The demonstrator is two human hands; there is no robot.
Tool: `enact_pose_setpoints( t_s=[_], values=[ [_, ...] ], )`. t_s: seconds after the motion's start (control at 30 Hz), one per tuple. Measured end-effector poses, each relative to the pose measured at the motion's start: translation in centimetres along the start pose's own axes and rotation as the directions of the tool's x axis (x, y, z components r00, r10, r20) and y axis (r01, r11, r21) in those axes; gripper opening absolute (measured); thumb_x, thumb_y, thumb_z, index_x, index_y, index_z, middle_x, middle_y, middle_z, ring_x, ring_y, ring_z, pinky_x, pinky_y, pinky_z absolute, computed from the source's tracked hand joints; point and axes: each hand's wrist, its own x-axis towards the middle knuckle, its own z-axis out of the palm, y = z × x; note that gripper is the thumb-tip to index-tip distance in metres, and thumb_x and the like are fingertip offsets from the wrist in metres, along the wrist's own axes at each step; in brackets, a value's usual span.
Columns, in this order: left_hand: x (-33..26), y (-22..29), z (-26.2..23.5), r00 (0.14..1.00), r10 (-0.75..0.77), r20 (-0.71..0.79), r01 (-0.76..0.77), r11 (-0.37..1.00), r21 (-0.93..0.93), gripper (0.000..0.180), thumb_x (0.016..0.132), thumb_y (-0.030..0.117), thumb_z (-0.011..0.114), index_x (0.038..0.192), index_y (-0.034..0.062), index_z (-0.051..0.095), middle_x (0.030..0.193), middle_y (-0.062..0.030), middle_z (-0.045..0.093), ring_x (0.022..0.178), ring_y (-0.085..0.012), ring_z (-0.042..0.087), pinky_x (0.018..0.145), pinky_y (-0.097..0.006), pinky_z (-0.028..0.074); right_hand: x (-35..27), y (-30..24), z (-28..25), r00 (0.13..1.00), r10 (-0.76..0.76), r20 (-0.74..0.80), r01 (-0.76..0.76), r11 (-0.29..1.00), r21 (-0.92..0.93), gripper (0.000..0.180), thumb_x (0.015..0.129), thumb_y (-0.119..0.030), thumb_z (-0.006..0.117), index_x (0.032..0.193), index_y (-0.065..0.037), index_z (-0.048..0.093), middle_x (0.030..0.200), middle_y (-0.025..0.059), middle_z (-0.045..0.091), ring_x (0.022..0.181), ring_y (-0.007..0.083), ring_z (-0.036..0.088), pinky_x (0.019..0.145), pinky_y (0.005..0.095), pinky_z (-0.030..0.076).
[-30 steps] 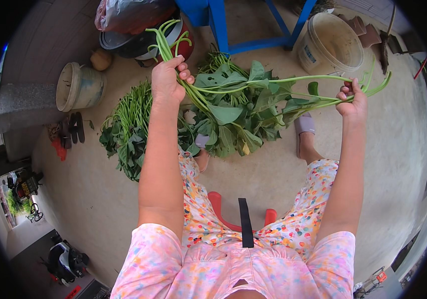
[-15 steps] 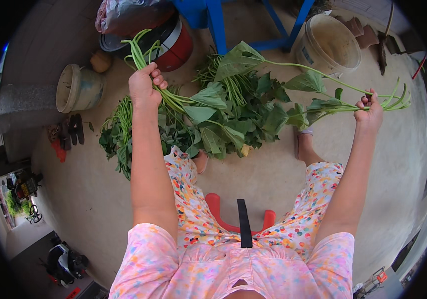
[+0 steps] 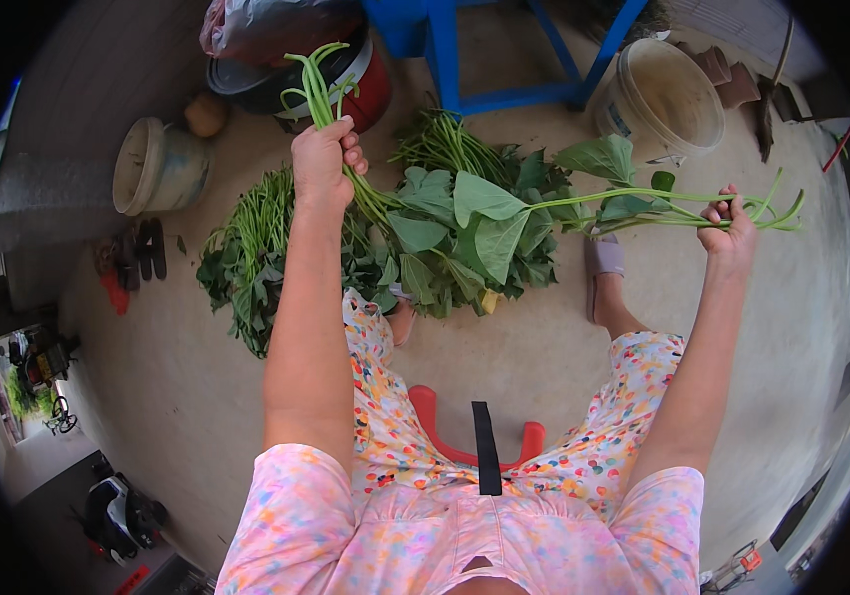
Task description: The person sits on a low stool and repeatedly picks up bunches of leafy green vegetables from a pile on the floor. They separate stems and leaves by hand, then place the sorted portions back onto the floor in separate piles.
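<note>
My left hand (image 3: 326, 164) is closed around a bundle of long leafy green stems (image 3: 318, 84), like sweet potato greens. Their cut ends stick up past the fist and the leaves hang below it toward the floor pile. Off to the right, my right hand (image 3: 728, 228) grips a few more leafy stems (image 3: 643, 195); their bare ends point right and their broad leaves reach left over the pile. Between my feet and beyond lies a heap of leafy greens (image 3: 450, 144), with another bunch (image 3: 254, 213) at its left, partly behind my left forearm.
A dirty white bucket (image 3: 665, 99) stands at the far right and a smaller pale bucket (image 3: 157, 169) at the left. Blue metal legs (image 3: 443, 59) and a red and black round container (image 3: 375, 84) stand ahead. I sit over a red stool (image 3: 425, 412). Dark slippers (image 3: 152, 248) lie left.
My left hand has moved to the right with its bundle. My right hand has shifted slightly left and down, and the leaves on its stems have swung lower, over the pile.
</note>
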Motion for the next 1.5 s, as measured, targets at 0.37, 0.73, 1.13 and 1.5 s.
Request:
enact_pose_setpoints(
  t_s=[0.37, 0.73, 1.13, 1.5],
  values=[
    [-0.5, -0.7, 1.5, 0.996, -0.056, 0.074, 0.048, 0.993, 0.112, 0.009, 0.078, 0.007, 0.056, 0.078, 0.0045, 0.048, 0.058, -0.0019, 0.044, 0.044, -0.0102, 0.038, 0.041, -0.026, 0.03, 0.2, 1.1, 0.5, 0.993, 0.119, -0.005, -0.119, 0.993, -0.029, 0.015, 0.091, -0.018, 0.044, 0.097, -0.007, 0.053, 0.074, 0.0032, 0.056, 0.052, 0.009, 0.043, 0.04, 0.0209, 0.028],
    [-1.2, -0.6, 2.7, 0.971, -0.175, 0.162, 0.163, 0.983, 0.084, 0.007, 0.079, 0.008, 0.053, 0.079, 0.0013, 0.05, 0.059, -0.0024, 0.044, 0.046, -0.0105, 0.038, 0.043, -0.026, 0.031, -2.1, 2.9, 2.4, 0.981, 0.152, 0.122, -0.127, 0.973, -0.191, 0.013, 0.089, -0.018, 0.048, 0.091, -0.005, 0.052, 0.068, 0.0013, 0.051, 0.053, 0.0099, 0.04, 0.042, 0.0211, 0.03],
    [-1.4, -2.0, 4.1, 0.857, -0.335, 0.392, 0.358, 0.934, 0.016, 0.011, 0.078, 0.011, 0.051, 0.082, 0.0004, 0.051, 0.06, -0.0023, 0.045, 0.049, -0.0118, 0.04, 0.048, -0.027, 0.032, -4.9, 5.0, 4.6, 0.941, 0.246, 0.233, -0.192, 0.954, -0.228, 0.015, 0.087, -0.02, 0.053, 0.08, -0.007, 0.049, 0.064, 0.0012, 0.048, 0.054, 0.011, 0.046, 0.044, 0.022, 0.036],
    [-1.8, -3.1, 5.7, 0.829, -0.327, 0.453, 0.362, 0.932, 0.01, 0.009, 0.079, 0.009, 0.053, 0.081, 0.0004, 0.051, 0.063, -0.0035, 0.048, 0.051, -0.0129, 0.043, 0.05, -0.028, 0.036, -7.9, 8.1, 6.3, 0.906, 0.314, 0.285, -0.193, 0.904, -0.381, 0.018, 0.085, -0.022, 0.056, 0.081, -0.007, 0.048, 0.06, 0.0005, 0.044, 0.045, 0.0094, 0.039, 0.039, 0.022, 0.03]
  ],
)
